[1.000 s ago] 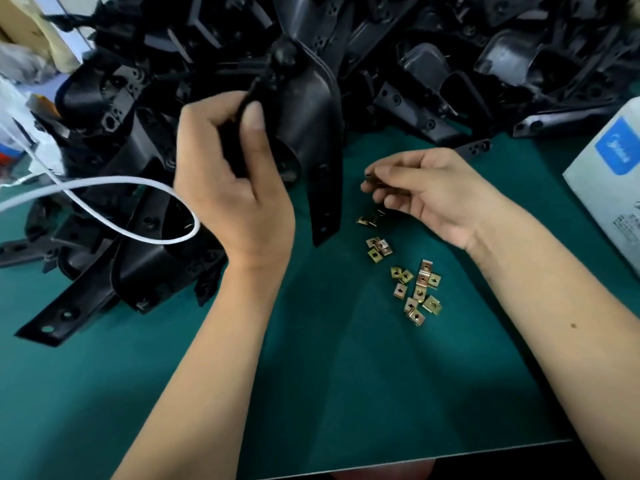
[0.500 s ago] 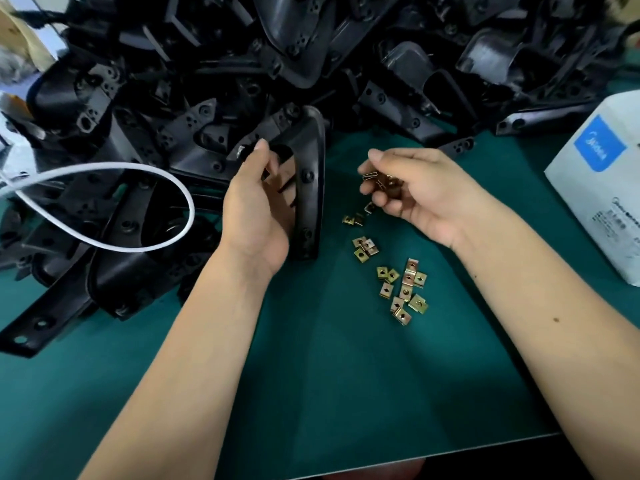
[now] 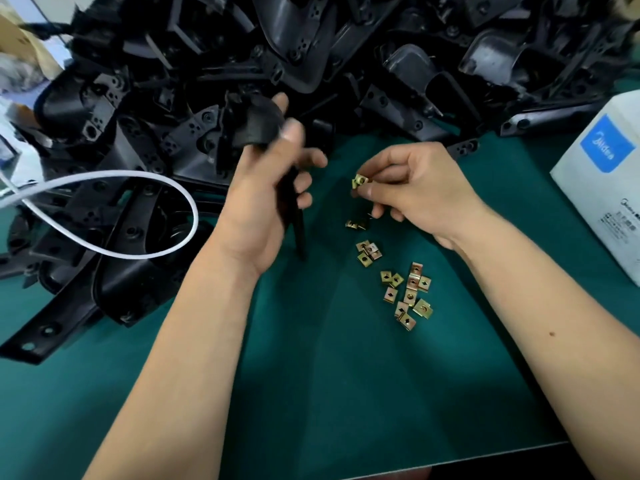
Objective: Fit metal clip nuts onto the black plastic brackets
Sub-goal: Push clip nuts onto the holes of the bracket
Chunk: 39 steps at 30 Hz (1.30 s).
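1. Head view: the left hand (image 3: pixel 263 202) grips a black bracket (image 3: pixel 258 124) at 11 o'clock; the right hand (image 3: pixel 415 192) pinches one clip nut (image 3: pixel 360 181), apart from it.
2. Not yet fitted. Loose nuts (image 3: pixel 408 292) wait at 5 o'clock; the bracket pile (image 3: pixel 346 64) fills 12.

- This looks like a factory assembly station or small workshop, not a home.
- A big heap of identical black plastic brackets (image 3: pixel 346 64) fills the far side of the desk (image 3: pixel 346 393), far more than one job would need.
- The desk has a plain dark green work mat on top.
- Loose brass-coloured clip nuts (image 3: pixel 408 292) lie scattered on the mat as bulk stock.
- A white carton (image 3: pixel 602 188) with a blue label stands at the right edge.
- A white cable (image 3: pixel 145 209) loops across the parts at the left.
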Motion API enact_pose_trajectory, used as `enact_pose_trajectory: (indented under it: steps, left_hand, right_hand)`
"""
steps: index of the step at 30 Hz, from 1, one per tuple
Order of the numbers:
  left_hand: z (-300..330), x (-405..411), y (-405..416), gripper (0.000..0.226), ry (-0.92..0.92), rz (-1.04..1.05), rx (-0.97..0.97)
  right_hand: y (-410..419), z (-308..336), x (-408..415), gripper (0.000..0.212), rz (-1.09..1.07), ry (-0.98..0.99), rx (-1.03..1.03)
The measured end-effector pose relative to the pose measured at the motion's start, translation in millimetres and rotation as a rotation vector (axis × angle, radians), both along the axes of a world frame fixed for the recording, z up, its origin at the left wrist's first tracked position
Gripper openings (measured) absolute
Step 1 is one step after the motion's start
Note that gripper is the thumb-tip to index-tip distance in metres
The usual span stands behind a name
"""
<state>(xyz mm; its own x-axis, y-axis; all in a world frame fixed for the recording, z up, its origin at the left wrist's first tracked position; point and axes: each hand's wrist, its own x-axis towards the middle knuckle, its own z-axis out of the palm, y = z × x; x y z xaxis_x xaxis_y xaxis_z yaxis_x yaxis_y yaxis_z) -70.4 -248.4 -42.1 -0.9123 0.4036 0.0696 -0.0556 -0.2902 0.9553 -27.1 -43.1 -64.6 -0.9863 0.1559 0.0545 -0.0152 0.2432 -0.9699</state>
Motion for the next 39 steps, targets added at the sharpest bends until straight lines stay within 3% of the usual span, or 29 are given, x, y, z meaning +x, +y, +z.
enact_pose_trajectory:
  steps: [3, 7, 16, 28, 39]
  left_hand:
    - [-7.3, -1.2, 0.6, 0.023, 0.114, 0.176, -0.474]
    - [-10.0, 5.9, 5.2, 0.016, -0.032, 0.088, -0.578]
    - [-6.0, 9.0, 6.1, 0.026, -0.049, 0.140, -0.535]
    - [-7.0, 1.7, 2.2, 0.021, -0.170, 0.254, -0.450]
    - [-4.0, 7.3, 6.7, 0.014, -0.164, 0.177, -0.233]
  right_hand:
    - [-1.8, -1.7, 0.2, 0.012, 0.033, 0.040, 0.036]
    - [-4.3, -3.1, -0.2, 0.013, 0.092, 0.076, 0.094]
    - [-6.8, -3.1, 0.2, 0.011, 0.194, 0.089, 0.133]
    - [-4.6, -3.1, 1.6, 0.014, 0.206, 0.080, 0.127]
    - [-21.2, -3.4, 4.2, 0.019, 0.149, -0.032, -0.059]
